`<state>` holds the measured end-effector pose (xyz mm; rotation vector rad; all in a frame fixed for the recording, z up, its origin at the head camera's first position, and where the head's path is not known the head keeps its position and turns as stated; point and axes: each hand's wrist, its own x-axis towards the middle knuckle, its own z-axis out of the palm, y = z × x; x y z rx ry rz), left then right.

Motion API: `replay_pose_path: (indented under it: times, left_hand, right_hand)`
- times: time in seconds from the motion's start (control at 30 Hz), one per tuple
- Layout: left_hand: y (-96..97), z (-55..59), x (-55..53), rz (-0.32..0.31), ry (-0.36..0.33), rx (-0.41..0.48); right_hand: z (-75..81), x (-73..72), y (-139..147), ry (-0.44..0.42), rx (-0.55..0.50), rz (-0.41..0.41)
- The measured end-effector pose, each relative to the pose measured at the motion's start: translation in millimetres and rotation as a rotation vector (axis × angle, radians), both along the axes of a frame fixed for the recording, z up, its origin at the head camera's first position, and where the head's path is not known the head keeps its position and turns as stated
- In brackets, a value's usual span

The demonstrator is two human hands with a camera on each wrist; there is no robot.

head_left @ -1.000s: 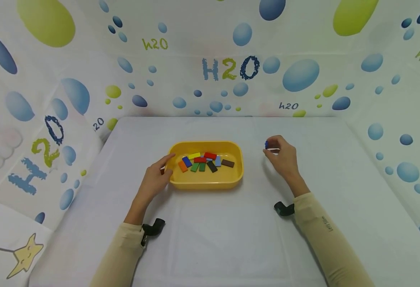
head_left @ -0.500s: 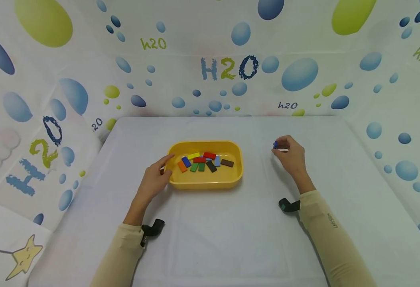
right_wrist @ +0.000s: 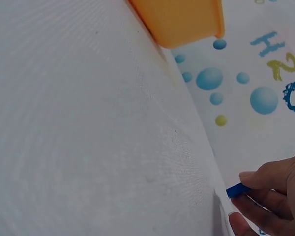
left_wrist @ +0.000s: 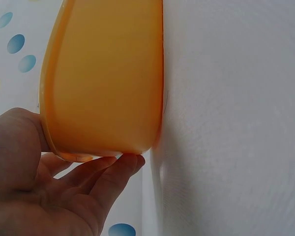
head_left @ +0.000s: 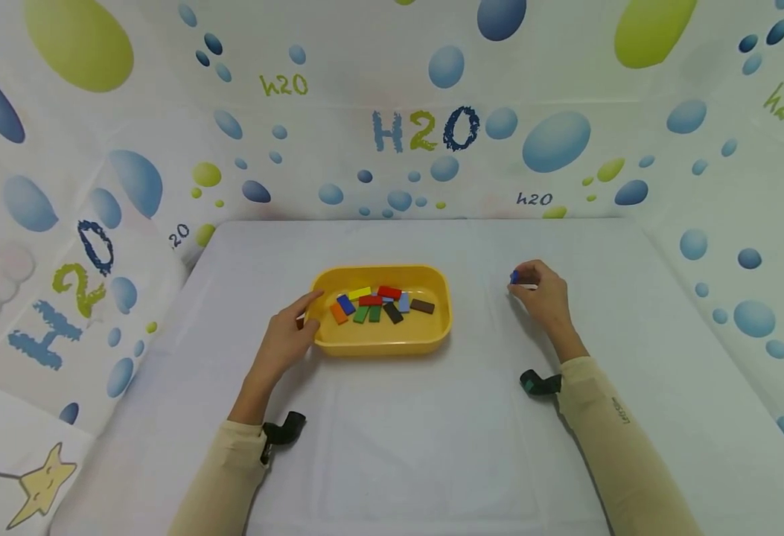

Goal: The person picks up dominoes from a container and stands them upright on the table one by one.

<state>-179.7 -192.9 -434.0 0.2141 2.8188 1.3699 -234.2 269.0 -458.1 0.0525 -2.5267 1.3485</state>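
A yellow plastic tray (head_left: 381,348) with a raised rim sits left of the table's middle in the head view. My left hand (head_left: 284,339) grips its left end; in the left wrist view the thumb lies over the rim while the fingers press against the outer wall (left_wrist: 103,83). To the right of the tray, my right hand (head_left: 544,298) pinches a small blue rectangular block (right_wrist: 237,190) between thumb and fingers, just above or near the tabletop. Inside the tray lie several flat blocks, among them an orange one (head_left: 339,313), a yellow one (head_left: 359,293) and a brown one (head_left: 422,306).
A white cloth covers the table (head_left: 405,439). Behind it hangs a white backdrop (head_left: 338,149) printed with coloured drops and "H2O". Dark wrist cameras stick out at the left cuff (head_left: 286,429) and the right cuff (head_left: 540,383).
My right hand has moved a little to the right, away from the tray, with the blue block still pinched, then slowed. The left hand stays on the tray, and the tray's blocks look unchanged.
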Motion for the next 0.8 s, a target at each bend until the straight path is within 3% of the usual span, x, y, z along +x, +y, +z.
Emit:
replay_pose_path:
  times: [0.8]
  left_hand:
    - [0.8, 1.4, 1.0, -0.003, -0.019, -0.008]
  right_hand:
    - [-7.0, -1.3, 3.6, -0.044, -0.041, 0.008]
